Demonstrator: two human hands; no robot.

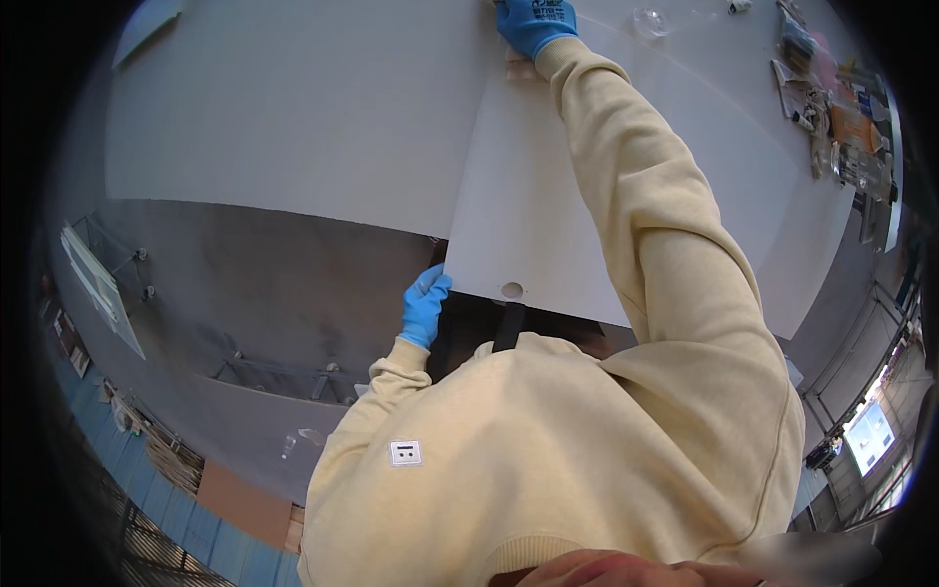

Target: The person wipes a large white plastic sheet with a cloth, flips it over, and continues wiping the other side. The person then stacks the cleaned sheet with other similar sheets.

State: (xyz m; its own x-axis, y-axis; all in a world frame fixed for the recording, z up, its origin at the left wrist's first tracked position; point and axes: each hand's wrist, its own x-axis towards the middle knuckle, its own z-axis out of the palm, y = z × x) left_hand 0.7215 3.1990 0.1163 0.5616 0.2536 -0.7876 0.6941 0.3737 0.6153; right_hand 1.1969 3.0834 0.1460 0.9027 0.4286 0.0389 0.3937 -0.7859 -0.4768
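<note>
Holding a white panel point(548, 205) flat on the large white surface point(293, 117), you have one blue-gloved hand at each end of it. Your left hand point(424, 307) sits at the panel's near corner, fingers point(435, 284) together and curled against the edge — whether they clamp it or merely steady it cannot be told from here. Your right hand point(534, 22) is stretched to the panel's far end, glove pressed down on the sheet; how its fingers sit is cut off by the frame.

To do this step well, judging from the long reach, keep both ends moving together so the thin sheet does not bow or skew. Keep the near corner square against the surface's edge, and mind the overhang on the near side, where the panel juts past the surface.

Counted: one panel, with one round hole point(512, 290) near its near edge; two blue gloves; one surface; one heap of mixed clutter point(831, 108) well to the right of the panel, items too jumbled to count; one small clear round object point(651, 22) beyond the panel's far end.
</note>
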